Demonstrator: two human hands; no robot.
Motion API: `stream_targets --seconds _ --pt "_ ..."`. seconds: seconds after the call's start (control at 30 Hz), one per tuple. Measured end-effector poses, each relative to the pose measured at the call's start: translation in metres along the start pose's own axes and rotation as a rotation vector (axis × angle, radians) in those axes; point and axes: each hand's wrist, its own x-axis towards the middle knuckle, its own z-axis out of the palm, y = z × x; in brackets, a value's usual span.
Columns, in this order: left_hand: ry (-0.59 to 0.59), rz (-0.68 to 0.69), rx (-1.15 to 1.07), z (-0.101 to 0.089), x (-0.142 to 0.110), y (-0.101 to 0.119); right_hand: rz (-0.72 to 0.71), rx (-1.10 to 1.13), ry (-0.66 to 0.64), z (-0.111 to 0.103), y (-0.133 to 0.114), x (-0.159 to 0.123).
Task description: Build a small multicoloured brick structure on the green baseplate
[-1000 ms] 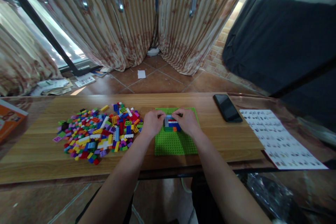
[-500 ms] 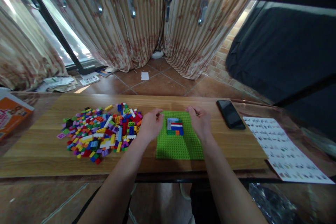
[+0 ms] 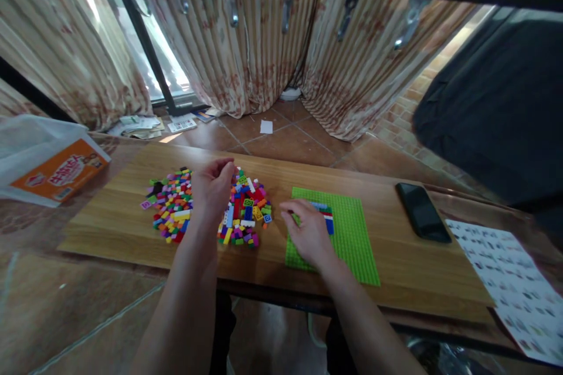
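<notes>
Over the heap of mixed building bricks (image 3: 237,217) hovers my left hand (image 3: 210,187), its thumb and fingers pinched together. Whatever may be in that pinch is too small to make out. My right hand (image 3: 308,231) is above the left part of the green baseplate (image 3: 352,246), with its fingers curled and pressed together toward the heap. Its fingertips hide what they might hold. A small block of joined bricks (image 3: 329,222), in blue, white, red and green, sits on the baseplate, partly covered by my right hand.
On the wooden board (image 3: 109,228), a black phone (image 3: 423,212) lies right of the baseplate. A printed sheet (image 3: 501,275) is at the far right, and a white and orange bag (image 3: 61,170) at the far left. Curtains (image 3: 255,53) hang beyond.
My left hand has moved left from beside the baseplate to above the heap. My right hand has shifted left across the plate, partly covering the joined bricks. The view has turned left.
</notes>
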Motion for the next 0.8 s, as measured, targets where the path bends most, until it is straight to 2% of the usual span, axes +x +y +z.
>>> stream_targets --seconds 0.17,0.4,0.6,0.8 --pt "0.004 -0.020 -0.085 -0.008 0.002 0.002 -0.040 -0.038 -0.119 0.025 -0.009 0.000" --pt "0.022 -0.019 -0.116 -0.018 0.007 0.000 -0.142 -0.151 -0.204 0.041 -0.022 0.006" --pt "0.038 -0.043 -0.128 -0.025 0.008 0.001 -0.188 -0.225 -0.232 0.051 -0.026 0.010" --pt "0.070 -0.043 -0.124 -0.031 0.010 0.002 -0.141 -0.188 -0.203 0.055 -0.024 0.011"
